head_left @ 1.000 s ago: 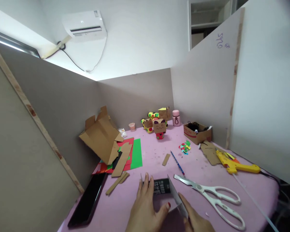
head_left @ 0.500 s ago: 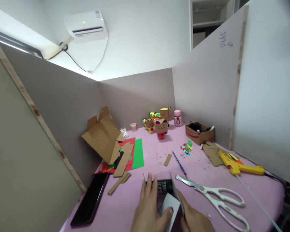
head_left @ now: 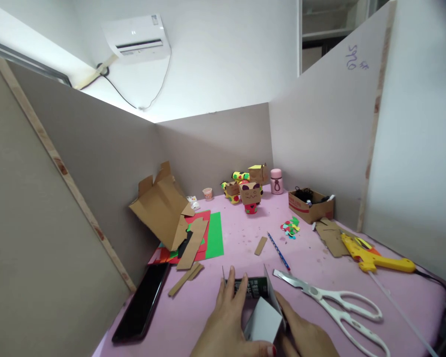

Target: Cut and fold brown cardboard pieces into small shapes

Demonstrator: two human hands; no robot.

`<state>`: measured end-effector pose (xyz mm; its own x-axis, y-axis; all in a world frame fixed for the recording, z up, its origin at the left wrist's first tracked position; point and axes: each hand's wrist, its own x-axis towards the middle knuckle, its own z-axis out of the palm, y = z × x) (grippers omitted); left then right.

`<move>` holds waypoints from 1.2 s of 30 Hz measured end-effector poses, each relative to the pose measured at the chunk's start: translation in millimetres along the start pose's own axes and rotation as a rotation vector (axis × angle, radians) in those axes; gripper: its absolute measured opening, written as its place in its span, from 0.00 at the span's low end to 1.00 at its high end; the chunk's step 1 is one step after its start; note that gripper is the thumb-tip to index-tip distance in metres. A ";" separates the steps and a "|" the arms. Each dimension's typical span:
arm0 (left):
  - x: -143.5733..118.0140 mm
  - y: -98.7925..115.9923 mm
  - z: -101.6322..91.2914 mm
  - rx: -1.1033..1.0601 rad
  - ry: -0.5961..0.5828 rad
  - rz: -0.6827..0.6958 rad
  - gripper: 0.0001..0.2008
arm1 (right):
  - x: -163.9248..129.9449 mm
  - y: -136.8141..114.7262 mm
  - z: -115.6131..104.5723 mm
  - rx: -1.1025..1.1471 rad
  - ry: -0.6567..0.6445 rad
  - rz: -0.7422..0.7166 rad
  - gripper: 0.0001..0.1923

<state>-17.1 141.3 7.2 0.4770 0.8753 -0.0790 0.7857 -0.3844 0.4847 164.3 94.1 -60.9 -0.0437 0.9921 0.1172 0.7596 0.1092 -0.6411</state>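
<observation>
A small carton, whitish inside with a dark green printed panel, stands at the near edge of the table between my hands. My left hand lies over its left side, fingers spread at the far end and thumb low by a white flap. Around the carton's right wall, my right hand is closed, its fingertips partly hidden. White-handled scissors lie just right of that hand, blades half apart. Beyond the carton are a blue pencil and a short cardboard strip.
A black phone and cardboard scraps lie left, near a folded cardboard box on coloured sheets. To the right rests a yellow glue gun. Paper scraps, decorated cardboard figures and a pink flask stand farther back.
My left thumb has moved down and toward me along the white flap, which now shows more of its face. My right hand stays at the carton's right wall. The view has shifted slightly.
</observation>
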 end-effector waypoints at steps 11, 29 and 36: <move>-3.0 1.1 -4.4 -0.022 0.023 0.008 0.51 | 5.6 1.6 -9.7 -0.169 0.074 -0.283 0.21; 2.7 -14.1 11.4 -0.073 0.202 0.067 0.28 | 26.1 -21.5 -44.0 -0.320 -0.122 -0.234 0.11; 4.9 -6.6 13.9 -0.056 0.224 -0.028 0.27 | 28.3 -17.5 -41.7 -0.347 -0.123 -0.269 0.10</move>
<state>-14.5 144.0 -8.5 0.3512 0.9310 0.0992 0.7711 -0.3477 0.5334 176.8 117.8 -14.8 -0.3301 0.9334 0.1403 0.8821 0.3580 -0.3061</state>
